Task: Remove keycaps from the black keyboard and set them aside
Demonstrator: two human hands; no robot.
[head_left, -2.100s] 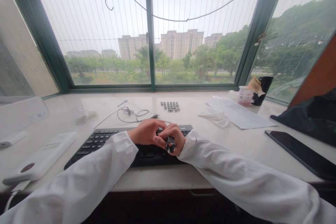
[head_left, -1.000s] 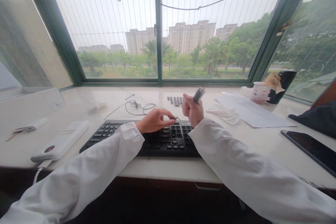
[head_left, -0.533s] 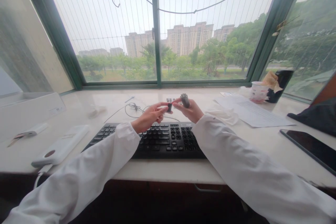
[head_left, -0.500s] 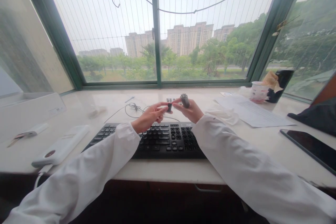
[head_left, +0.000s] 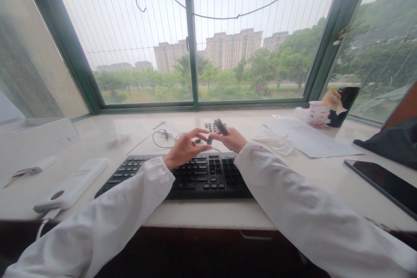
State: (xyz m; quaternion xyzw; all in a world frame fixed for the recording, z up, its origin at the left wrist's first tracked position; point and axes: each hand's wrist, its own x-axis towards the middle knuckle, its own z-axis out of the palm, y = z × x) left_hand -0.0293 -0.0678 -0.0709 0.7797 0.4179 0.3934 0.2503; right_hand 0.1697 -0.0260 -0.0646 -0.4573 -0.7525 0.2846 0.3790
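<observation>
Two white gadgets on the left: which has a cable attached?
The nearer, bigger gadget, with the brown round spot: a white cable meets its near end. The smaller gadget beyond shows none.

We see a black keyboard, plain white sleeves, a dark grey tool, a white cup with pinkish blotches and a green window frame.

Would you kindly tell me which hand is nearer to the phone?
The right. The right hand is left of the phone and farther from the window's opposite edge of the table; the left hand is farther left, beyond the right one.
</observation>
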